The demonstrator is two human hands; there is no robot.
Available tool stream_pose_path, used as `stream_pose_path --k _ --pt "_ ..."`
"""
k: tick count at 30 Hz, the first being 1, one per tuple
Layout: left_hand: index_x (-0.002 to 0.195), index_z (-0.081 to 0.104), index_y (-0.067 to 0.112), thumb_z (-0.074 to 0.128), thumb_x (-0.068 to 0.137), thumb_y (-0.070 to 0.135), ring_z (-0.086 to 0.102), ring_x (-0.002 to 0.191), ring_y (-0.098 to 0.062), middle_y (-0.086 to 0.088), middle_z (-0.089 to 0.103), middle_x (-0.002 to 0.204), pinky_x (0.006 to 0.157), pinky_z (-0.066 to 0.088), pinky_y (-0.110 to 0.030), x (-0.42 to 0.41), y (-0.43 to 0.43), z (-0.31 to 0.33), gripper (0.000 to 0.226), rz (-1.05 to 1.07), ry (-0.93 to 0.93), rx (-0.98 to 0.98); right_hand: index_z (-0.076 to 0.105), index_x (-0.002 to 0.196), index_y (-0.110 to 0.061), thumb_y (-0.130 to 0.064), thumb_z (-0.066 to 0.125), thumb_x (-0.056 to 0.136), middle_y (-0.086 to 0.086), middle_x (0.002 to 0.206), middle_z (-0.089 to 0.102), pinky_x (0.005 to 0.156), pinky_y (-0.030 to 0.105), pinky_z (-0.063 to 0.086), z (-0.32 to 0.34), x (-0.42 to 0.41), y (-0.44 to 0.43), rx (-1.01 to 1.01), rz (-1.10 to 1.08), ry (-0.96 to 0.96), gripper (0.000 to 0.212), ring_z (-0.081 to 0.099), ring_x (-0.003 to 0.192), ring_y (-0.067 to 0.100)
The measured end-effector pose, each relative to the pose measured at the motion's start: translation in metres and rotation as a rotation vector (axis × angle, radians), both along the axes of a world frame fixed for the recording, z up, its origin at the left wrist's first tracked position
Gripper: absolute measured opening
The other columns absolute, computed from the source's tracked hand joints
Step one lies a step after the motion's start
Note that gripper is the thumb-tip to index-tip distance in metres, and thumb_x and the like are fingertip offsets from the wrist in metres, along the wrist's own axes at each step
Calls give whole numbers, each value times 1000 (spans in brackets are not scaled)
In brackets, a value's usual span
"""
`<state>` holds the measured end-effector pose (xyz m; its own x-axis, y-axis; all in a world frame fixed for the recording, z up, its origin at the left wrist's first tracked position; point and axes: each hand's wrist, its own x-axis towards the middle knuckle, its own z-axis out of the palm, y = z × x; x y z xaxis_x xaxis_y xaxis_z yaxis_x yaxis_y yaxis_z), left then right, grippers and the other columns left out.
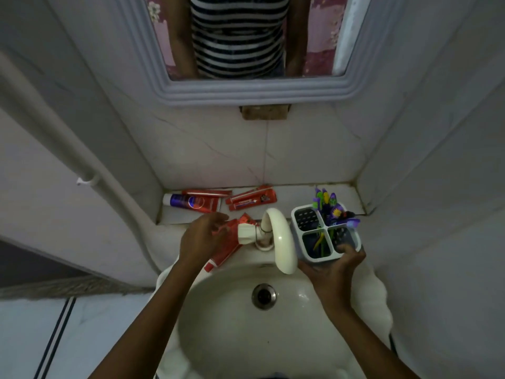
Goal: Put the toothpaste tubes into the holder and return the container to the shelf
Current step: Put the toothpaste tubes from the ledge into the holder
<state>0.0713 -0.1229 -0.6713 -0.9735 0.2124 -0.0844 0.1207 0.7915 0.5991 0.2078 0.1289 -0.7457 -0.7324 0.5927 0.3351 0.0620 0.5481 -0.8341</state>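
Observation:
A white four-compartment holder (pixel 297 217) with several toothbrushes in it sits right of the tap, over the sink's back right rim. My right hand (pixel 334 272) grips its near side. My left hand (pixel 200 242) is closed on a red toothpaste tube (pixel 228 254) left of the tap, its cap end pointing down toward the basin. On the shelf behind lie a blue-and-red tube (pixel 191 201), a long red tube (pixel 207 192) behind it, and a red tube (pixel 251 201) further right.
The curved white tap (pixel 281 239) stands between my hands over the white sink (pixel 218 324) with its metal drain (pixel 263 295). The tiled shelf (pixel 295 196) runs along the back wall. A framed mirror (pixel 246 91) hangs above; side walls close in on both sides.

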Motion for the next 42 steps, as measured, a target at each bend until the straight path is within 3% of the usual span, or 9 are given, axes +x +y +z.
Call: stream_pose_path --k 5,11,16,23,28,32,37,40,42 --pt "112 67 24 69 80 47 69 85 -16 2 73 104 75 57 -32 7 -10 -24 40 -24 -88 -271 35 111 -14 -52 84 55 30 131 35 100 4 42 -1 1 2 -28 34 44 84 46 120 27" --pt "115 62 20 74 69 50 69 91 -20 -2 72 105 78 56 -33 8 11 -50 56 -47 -20 -338 36 115 -9 -32 97 50 32 129 35 98 0 40 -2 1 4 -13 39 42 92 41 118 17" --pt "104 60 21 72 81 34 65 62 -11 3 70 83 60 54 -26 5 1 -35 29 78 -71 -192 34 120 -18 -45 88 54 28 134 32 97 26 52 -2 2 1 -42 25 31 91 46 123 28" --pt "95 65 17 63 92 36 67 68 -9 3 70 80 58 49 -23 -6 4 78 19 154 172 311 34 125 -15 -59 83 57 24 140 30 98 34 55 -5 1 -1 -49 19 18 95 50 125 35" --pt "103 68 11 64 91 24 75 85 -18 -8 75 97 73 61 -30 -18 67 139 18 -59 -137 735 37 128 -7 -65 81 56 23 141 31 98 28 55 -5 1 -2 -102 21 6 102 50 124 36" --pt "90 70 12 70 87 15 76 81 -19 -11 76 92 72 63 -31 -23 122 135 4 -359 -159 470 39 130 -6 -64 82 56 25 140 32 97 1 42 -1 3 -3 -145 39 -7 103 46 123 28" --pt "88 70 3 72 82 6 72 86 -26 -13 74 90 84 59 -44 -30 151 97 7 -477 -196 159 37 131 -2 -80 74 64 24 138 34 93 41 58 -3 3 -1 -68 1 -40 109 50 121 37" --pt "91 76 13 76 78 12 65 76 -14 2 69 82 82 57 -36 -38 153 88 13 -582 -116 10 36 130 -8 -82 73 64 24 137 35 91 42 60 -3 3 0 -59 -1 -39 106 51 119 36" --pt "93 79 19 79 77 20 68 80 -11 9 70 84 81 57 -34 -42 152 88 17 -630 -67 -77 37 130 -8 -74 79 61 24 138 36 94 29 57 -2 3 -1 -90 8 -30 104 51 120 35"
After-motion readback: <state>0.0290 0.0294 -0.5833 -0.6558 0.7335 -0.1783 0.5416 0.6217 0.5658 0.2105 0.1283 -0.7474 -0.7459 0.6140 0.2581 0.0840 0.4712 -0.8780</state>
